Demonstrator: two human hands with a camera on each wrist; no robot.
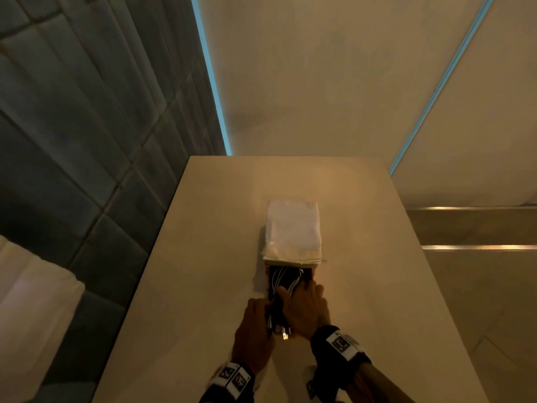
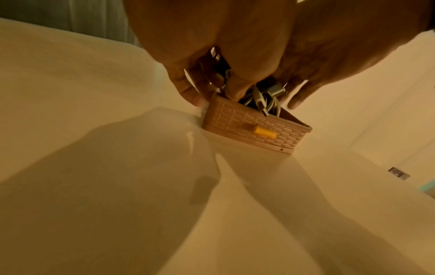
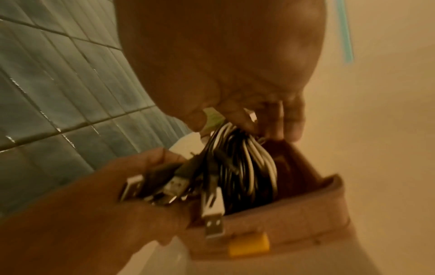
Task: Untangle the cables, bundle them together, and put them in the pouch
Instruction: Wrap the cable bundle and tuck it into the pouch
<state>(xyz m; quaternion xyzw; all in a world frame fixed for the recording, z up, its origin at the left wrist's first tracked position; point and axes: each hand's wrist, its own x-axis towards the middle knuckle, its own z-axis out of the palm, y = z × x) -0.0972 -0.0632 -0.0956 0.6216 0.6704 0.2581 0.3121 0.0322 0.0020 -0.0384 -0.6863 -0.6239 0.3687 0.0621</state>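
A bundle of black and white cables (image 1: 286,282) lies partly inside a beige woven-pattern pouch (image 2: 254,128) with a yellow tab (image 2: 263,132) on its near wall. In the head view a white cover (image 1: 293,228) hides the pouch's far part. My left hand (image 1: 257,318) grips the near end of the bundle, where the USB plugs (image 3: 212,214) stick out over the pouch's near wall (image 3: 294,214). My right hand (image 1: 305,301) is on top, thumb and fingers curled round the looped cables (image 3: 244,167) in the pouch's opening.
The pouch sits mid-way along a narrow beige table (image 1: 377,286). A grey padded wall (image 1: 87,141) runs along the left, and something white (image 1: 29,301) sits low at the left edge. Beige floor (image 1: 479,286) lies beyond the table's right edge.
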